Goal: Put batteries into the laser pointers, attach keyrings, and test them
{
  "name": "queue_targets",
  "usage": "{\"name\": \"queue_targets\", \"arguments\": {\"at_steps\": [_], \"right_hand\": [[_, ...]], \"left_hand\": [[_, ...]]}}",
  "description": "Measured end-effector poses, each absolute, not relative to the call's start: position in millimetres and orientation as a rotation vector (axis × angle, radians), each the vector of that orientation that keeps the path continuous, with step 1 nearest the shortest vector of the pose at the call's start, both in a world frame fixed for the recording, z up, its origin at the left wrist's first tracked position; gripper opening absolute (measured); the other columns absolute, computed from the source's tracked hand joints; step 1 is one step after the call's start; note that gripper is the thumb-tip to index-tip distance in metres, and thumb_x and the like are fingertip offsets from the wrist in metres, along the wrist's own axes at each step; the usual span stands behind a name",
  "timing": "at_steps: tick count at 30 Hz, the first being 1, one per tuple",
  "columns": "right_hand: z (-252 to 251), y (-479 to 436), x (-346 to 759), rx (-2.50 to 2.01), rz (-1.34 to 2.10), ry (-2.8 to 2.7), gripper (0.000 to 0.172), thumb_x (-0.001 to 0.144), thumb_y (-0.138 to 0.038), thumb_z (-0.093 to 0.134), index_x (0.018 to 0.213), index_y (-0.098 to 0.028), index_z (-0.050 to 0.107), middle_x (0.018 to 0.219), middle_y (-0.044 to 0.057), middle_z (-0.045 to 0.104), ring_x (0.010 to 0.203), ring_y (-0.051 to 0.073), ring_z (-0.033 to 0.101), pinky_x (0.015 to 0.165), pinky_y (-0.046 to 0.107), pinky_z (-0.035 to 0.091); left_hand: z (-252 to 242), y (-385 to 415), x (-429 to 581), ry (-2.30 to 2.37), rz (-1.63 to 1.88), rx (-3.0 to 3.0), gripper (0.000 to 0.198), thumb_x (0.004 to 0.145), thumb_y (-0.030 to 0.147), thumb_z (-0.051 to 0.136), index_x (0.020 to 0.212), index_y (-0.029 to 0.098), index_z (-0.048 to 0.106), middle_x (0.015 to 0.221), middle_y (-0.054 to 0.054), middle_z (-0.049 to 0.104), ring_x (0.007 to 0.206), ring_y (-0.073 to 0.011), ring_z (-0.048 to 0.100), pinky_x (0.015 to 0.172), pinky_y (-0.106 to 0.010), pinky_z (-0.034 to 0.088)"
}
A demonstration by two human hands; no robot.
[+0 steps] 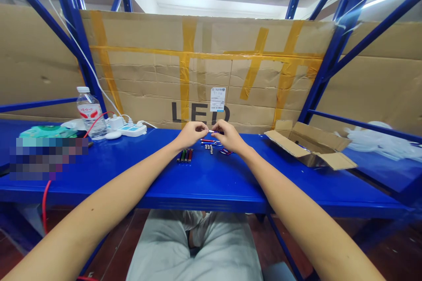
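A bottle (91, 115) stood left. Tubes (185, 155) lay nearer than the left hand (191, 134), whose grip at the pen's (214, 131) left end I could not tell. The right hand (230, 136) pinched the pen above the table (211, 184), left of a box (305, 145).

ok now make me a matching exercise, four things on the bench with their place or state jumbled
Things
1. plastic bottle
2. cardboard box
3. green and red tubes
4. slim part

Place or state
A. flaps open, on the person's right
B. held up in the hands
C. white cap on, on the person's left
D. lying side by side

Pairs: 1-C, 2-A, 3-D, 4-B
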State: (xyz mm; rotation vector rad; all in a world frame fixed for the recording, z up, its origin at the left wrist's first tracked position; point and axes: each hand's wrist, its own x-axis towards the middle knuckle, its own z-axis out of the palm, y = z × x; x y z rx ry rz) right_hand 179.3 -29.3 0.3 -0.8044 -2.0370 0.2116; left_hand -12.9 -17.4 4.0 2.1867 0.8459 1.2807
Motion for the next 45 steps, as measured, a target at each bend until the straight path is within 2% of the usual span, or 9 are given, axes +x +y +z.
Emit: {"name": "queue_targets", "arguments": {"at_steps": [6, 12, 15, 18, 24, 28, 33, 38, 45], "right_hand": [[4.5, -31.1, 178.1, -0.901, 0.257, -2.023, 0.009, 0.083, -0.025, 0.056, 0.079, -0.018, 0.06, 0.079, 0.004, 0.062, 0.078, 0.018, 0.055, 0.074, 0.03, 0.042], [7.1, -32.3, 177.2, -1.046, 0.484, -2.061, 0.028, 0.089, -0.031, 0.044, 0.069, -0.017, 0.056, 0.066, 0.001, 0.056, 0.065, 0.015, 0.05, 0.064, 0.028, 0.038], [5.0, -32.2, 176.1, -0.941, 0.508, -1.994, 0.018, 0.08, -0.036, 0.06, 0.08, -0.018, 0.054, 0.075, 0.0, 0.057, 0.071, 0.015, 0.052, 0.068, 0.028, 0.041], [2.7, -31.8, 175.7, -0.842, 0.514, -1.947, 0.027, 0.069, -0.031, 0.07, 0.084, -0.02, 0.051, 0.081, 0.0, 0.057, 0.078, 0.016, 0.055, 0.073, 0.029, 0.045], [4.3, -33.4, 177.3, -0.915, 0.452, -1.992, 0.018, 0.081, -0.035, 0.061, 0.079, -0.017, 0.059, 0.072, 0.002, 0.061, 0.07, 0.017, 0.055, 0.068, 0.03, 0.043], [4.6, -34.4, 174.1, -0.921, 0.225, -2.085, 0.019, 0.089, -0.023, 0.049, 0.078, -0.016, 0.063, 0.075, 0.005, 0.065, 0.074, 0.017, 0.056, 0.071, 0.03, 0.042], [2.0, -33.7, 171.8, -0.83, 0.113, -2.031, 0.007, 0.078, -0.017, 0.062, 0.084, -0.018, 0.059, 0.087, 0.005, 0.061, 0.082, 0.019, 0.056, 0.074, 0.031, 0.043], [2.3, -30.8, 177.3, -0.779, 0.221, -2.001, 0.003, 0.077, -0.019, 0.062, 0.078, -0.017, 0.059, 0.079, 0.003, 0.06, 0.075, 0.017, 0.054, 0.071, 0.031, 0.043], [3.9, -30.7, 179.9, -0.873, 0.506, -2.031, 0.015, 0.081, -0.029, 0.057, 0.076, -0.015, 0.063, 0.061, -0.001, 0.057, 0.058, 0.013, 0.048, 0.058, 0.027, 0.037]], "left_hand": [[3.6, -19.4, -13.0, 0.808, 1.271, 2.204, 0.018, 0.076, 0.03, 0.062, 0.076, 0.013, 0.066, 0.067, -0.002, 0.064, 0.063, -0.0122, 0.055, 0.06, -0.025, 0.042], [5.2, -23.9, -13.0, 0.857, 1.278, 2.357, 0.014, 0.079, 0.025, 0.06, 0.08, 0.014, 0.068, 0.072, -0.002, 0.067, 0.066, -0.0122, 0.055, 0.065, -0.025, 0.044], [7.3, -26.2, -13.7, 0.876, 1.279, 2.408, 0.014, 0.081, 0.025, 0.059, 0.081, 0.014, 0.069, 0.072, -0.001, 0.067, 0.067, -0.0122, 0.055, 0.065, -0.025, 0.043], [8.9, -27.1, -14.8, 0.891, 1.275, 2.407, 0.015, 0.081, 0.026, 0.058, 0.08, 0.015, 0.069, 0.071, -0.001, 0.066, 0.066, -0.0123, 0.054, 0.063, -0.025, 0.042], [9.3, -25.8, -16.3, 0.878, 1.303, 2.432, 0.015, 0.082, 0.026, 0.059, 0.082, 0.014, 0.069, 0.074, -0.002, 0.068, 0.068, -0.0129, 0.056, 0.065, -0.025, 0.043], [8.7, -25.0, -15.8, 0.869, 1.326, 2.455, 0.012, 0.081, 0.023, 0.06, 0.081, 0.015, 0.069, 0.073, -0.001, 0.068, 0.069, -0.013, 0.057, 0.066, -0.025, 0.044], [8.7, -24.3, -16.4, 0.908, 1.334, 2.442, 0.014, 0.082, 0.024, 0.059, 0.081, 0.015, 0.07, 0.073, -0.001, 0.067, 0.067, -0.0129, 0.055, 0.064, -0.025, 0.041], [10.3, -26.3, -15.6, 0.863, 1.338, 2.479, 0.013, 0.082, 0.023, 0.059, 0.08, 0.015, 0.069, 0.072, -0.001, 0.067, 0.066, -0.0127, 0.055, 0.063, -0.025, 0.042], [10.5, -27.2, -14.3, 0.813, 1.343, 2.582, 0.011, 0.083, 0.019, 0.059, 0.081, 0.016, 0.069, 0.075, -0.002, 0.069, 0.069, -0.0133, 0.058, 0.066, -0.025, 0.044]]}}
